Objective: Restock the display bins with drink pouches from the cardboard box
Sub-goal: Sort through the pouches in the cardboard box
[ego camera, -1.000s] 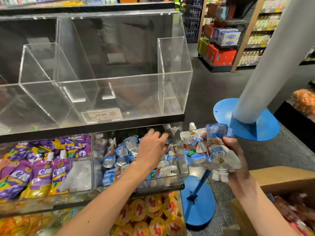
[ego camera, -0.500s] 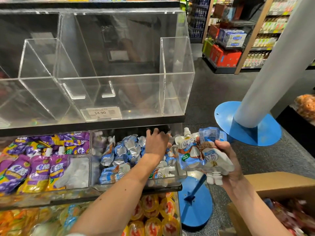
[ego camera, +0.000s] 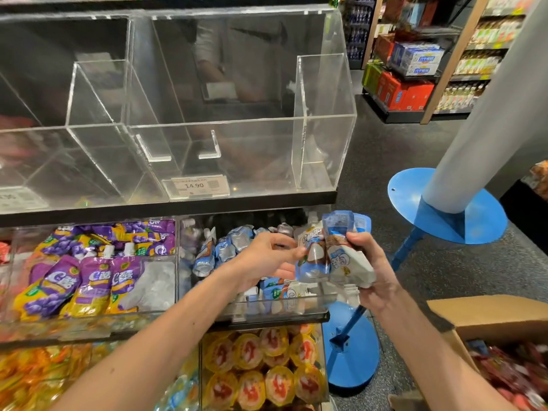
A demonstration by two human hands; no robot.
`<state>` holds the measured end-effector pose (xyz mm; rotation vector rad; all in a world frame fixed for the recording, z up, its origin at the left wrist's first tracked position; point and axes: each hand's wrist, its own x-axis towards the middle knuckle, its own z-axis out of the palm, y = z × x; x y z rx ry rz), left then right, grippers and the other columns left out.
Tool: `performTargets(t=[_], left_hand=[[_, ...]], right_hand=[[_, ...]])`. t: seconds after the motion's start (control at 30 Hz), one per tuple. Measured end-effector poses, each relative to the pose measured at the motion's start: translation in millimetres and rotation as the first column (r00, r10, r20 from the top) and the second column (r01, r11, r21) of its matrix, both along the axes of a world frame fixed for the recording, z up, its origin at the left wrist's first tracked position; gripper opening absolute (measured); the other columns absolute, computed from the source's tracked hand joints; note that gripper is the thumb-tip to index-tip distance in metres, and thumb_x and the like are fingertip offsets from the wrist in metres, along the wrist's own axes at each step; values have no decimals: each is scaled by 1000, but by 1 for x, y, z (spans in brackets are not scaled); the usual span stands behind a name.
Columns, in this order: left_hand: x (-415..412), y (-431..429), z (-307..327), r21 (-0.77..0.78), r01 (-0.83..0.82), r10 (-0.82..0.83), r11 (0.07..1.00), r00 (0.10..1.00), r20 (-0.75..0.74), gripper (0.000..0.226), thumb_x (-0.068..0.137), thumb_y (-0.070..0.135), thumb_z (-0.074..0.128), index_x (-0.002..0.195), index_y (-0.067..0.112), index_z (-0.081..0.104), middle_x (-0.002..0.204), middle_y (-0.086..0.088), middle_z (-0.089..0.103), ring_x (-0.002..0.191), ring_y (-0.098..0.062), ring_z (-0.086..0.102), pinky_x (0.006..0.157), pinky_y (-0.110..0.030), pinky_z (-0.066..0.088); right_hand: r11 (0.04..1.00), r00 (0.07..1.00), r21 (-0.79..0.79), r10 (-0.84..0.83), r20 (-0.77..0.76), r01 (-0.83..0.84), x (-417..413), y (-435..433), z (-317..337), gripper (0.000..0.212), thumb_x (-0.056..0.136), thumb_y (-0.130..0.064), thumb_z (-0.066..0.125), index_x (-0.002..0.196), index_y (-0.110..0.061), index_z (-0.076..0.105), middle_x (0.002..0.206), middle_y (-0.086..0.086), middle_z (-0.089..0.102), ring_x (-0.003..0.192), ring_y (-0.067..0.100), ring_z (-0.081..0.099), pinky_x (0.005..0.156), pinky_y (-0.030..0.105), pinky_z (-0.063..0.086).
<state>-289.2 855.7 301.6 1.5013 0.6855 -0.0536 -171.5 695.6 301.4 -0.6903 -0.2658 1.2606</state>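
Shop shelving (ego camera: pixel 178 207) of clear bins, dark floor (ego camera: pixel 415 161) at 3 o'clock: pouches meet both your hands.
Your right hand (ego camera: pixel 373 271) is wrapped round a bundle of pouches (ego camera: pixel 332 256), at least two, the exact count hidden, above the right end of the blue-pouch bin (ego camera: pixel 267 310). Your left hand (ego camera: pixel 267 259), at 9 o'clock of the bundle, has lifted out of that bin since half a second ago. Its fingertips reach the nearest pouch; whether they pinch it cannot be told. One box (ego camera: pixel 489 315) sits at 5 o'clock.
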Motion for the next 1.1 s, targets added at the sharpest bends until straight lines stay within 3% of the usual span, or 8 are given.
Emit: performTargets(t=[0.17, 0.3, 0.43, 0.5, 0.6, 0.8, 0.97, 1.1], left_hand=[[-9, 10, -8, 4, -109, 109, 994, 994, 9, 34, 87, 16, 75, 119, 15, 62, 97, -7, 73, 83, -16, 67, 83, -34, 56], [-17, 26, -18, 339, -48, 50, 940, 999, 2, 25, 86, 8, 75, 107, 19, 67, 71, 6, 72, 67, -3, 66, 66, -24, 51], [-10, 33, -31, 602, 198, -137, 774, 980, -146, 20, 87, 11, 74, 103, 21, 66, 74, 8, 68, 68, -6, 61, 62, -19, 44], [-4, 36, -31, 653, 272, -179, 706, 962, -207, 20, 88, 13, 74, 106, 18, 66, 84, 3, 71, 78, -10, 65, 68, -26, 50], [3, 35, -33, 681, 387, -258, 621, 922, -289, 28, 89, 9, 71, 116, 17, 68, 95, 3, 71, 90, -15, 66, 81, -31, 52], [15, 22, -52, 662, 572, -377, 484, 819, -433, 34, 92, 8, 66, 124, 22, 68, 121, 0, 67, 109, -19, 63, 90, -29, 50], [29, 17, -64, 663, 548, -350, 510, 836, -422, 33, 93, 11, 68, 123, 23, 68, 122, 1, 68, 111, -19, 63, 86, -25, 48], [31, 12, -69, 692, 561, -424, 455, 819, -386, 28, 94, 8, 64, 119, 19, 71, 114, 0, 71, 105, -16, 62, 75, -18, 35]], right_hand=[[999, 999, -43, -33, 16, 33, -6, 4, 6, 53, 36, -26, 92, 82, -3, 79, 80, 16, 73, 67, 25, 72, 58, 36, 60], [990, 998, -126, -62, 34, 66, 6, 2, -5, 82, 46, -29, 94, 115, -1, 60, 105, 14, 64, 92, 26, 65, 91, 62, 52], [978, 997, -195, -66, 50, 75, 11, -2, -11, 73, 38, -28, 96, 101, -2, 69, 110, 19, 62, 112, 35, 53, 100, 60, 44], [963, 993, -257, -51, 107, 78, 8, -1, -14, 78, 36, -31, 97, 101, -2, 65, 108, 21, 57, 102, 35, 54, 93, 50, 52], [943, 982, -323, -16, 188, 77, 4, -1, -9, 52, 49, -29, 91, 86, -2, 66, 90, 19, 57, 78, 28, 56, 71, 33, 56], [957, 990, -277, -54, 134, 89, 6, 2, 0, 34, 78, -19, 60, 103, 3, 67, 98, 16, 69, 85, 22, 65, 82, 34, 52], [936, 986, -342, -23, 167, 80, 3, 6, -3, 24, 75, -21, 69, 91, -2, 72, 92, 14, 70, 78, 18, 67, 70, 29, 52], [932, 985, -355, -6, 171, 67, 1, 7, -1, 27, 76, -24, 60, 86, 0, 68, 72, 11, 68, 57, 17, 64, 49, 24, 52]])
